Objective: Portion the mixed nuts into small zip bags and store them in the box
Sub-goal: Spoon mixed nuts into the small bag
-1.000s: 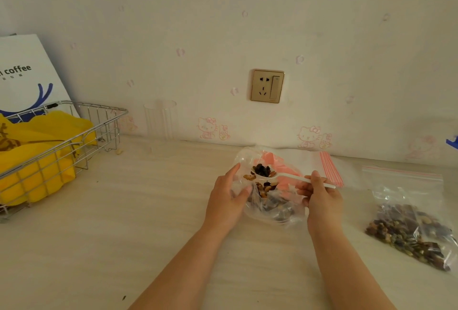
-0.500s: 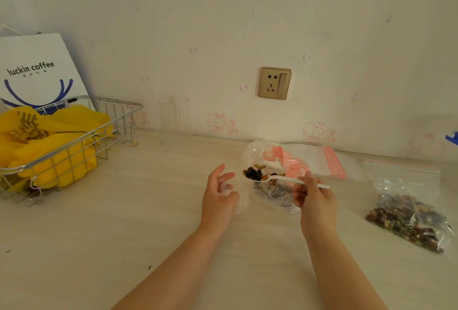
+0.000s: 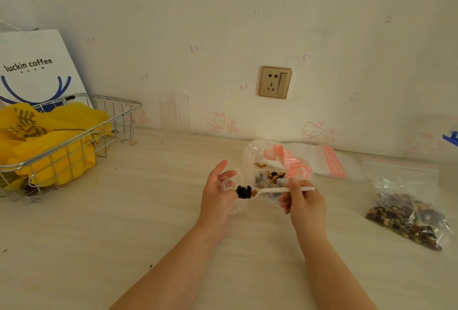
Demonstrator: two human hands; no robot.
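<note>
Mixed nuts [image 3: 244, 191], dark raisin-like pieces with a few tan ones, sit heaped in the bowl of a white plastic spoon [image 3: 270, 190] held level above the pale table [image 3: 124, 210]. The right hand [image 3: 303, 200] pinches the spoon's handle. The left hand [image 3: 218, 192] holds a small clear zip bag [image 3: 229, 187] at the spoon's tip, its fingers partly spread. Behind the spoon a crumpled clear bag [image 3: 270, 161] with pink print holds more nuts. A filled zip bag [image 3: 406, 213] lies to the right.
</note>
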